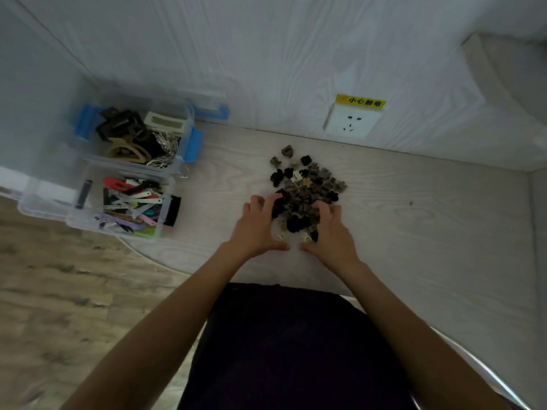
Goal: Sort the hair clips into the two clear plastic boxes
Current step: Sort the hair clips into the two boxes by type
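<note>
Hair clips (pixel 307 193), small claw ones in black, brown and cream, lie in a loose pile on the desk (pixel 414 232), toward its far edge and a little right of the middle, below a wall socket (pixel 352 122) with a yellow warning label. I have both hands at the near side of that pile. My left hand (pixel 260 226) comes in from the left with its fingers spread and bent, the fingertips touching the dark clips at the pile's left edge; I cannot tell whether they actually pinch one. My right hand (pixel 331 229) mirrors it on the right, fingers curved over the clips at the near right of the pile, and again I cannot tell if anything is grasped. The two thumbs point toward each other on the desk, nearly touching, with a couple of cream clips just beyond them. At the desk's far left corner stand the two clear plastic boxes, touching each other. The far box (pixel 180 113), with blue latches, holds large claw clips in black, brown and beige. The near box (pixel 165 226) holds flat snap clips in many colours, and overhangs the desk's left edge above the wooden floor (pixel 59 291).
</note>
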